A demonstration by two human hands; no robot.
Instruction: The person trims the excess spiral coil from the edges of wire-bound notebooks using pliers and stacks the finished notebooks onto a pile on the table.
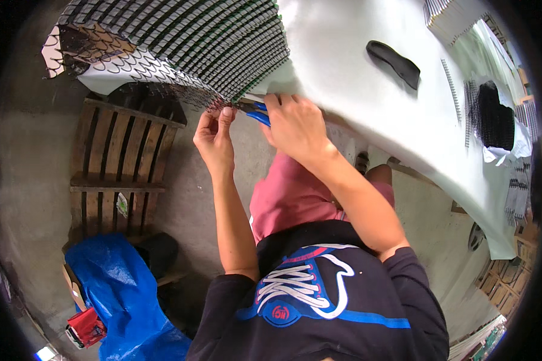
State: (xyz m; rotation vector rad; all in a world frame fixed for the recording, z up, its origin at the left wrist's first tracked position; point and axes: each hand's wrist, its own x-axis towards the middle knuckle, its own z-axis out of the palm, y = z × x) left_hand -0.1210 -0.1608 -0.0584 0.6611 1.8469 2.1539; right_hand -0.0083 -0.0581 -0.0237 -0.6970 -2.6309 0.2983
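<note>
My right hand (298, 126) is closed round blue-handled pliers (260, 115), whose jaws point left to the near corner of a sheet of dark wire loops (193, 45). The loops lie in many close rows, like binding wire, over the table's left end. At that same corner my left hand (215, 141) is closed, thumb and fingertips pinching the loop ends beside the jaws. More loose wire mesh (144, 69) hangs past the table's edge on the left. Exactly where the jaws meet the wire is too small to tell.
A white-covered table (337, 66) runs off to the right, with a long black curved object (397, 63) on it. Farther right lie wire strips (451, 90) and a black wire bundle (495, 117). At the left stand a wooden pallet (117, 144) and blue plastic sheeting (117, 289).
</note>
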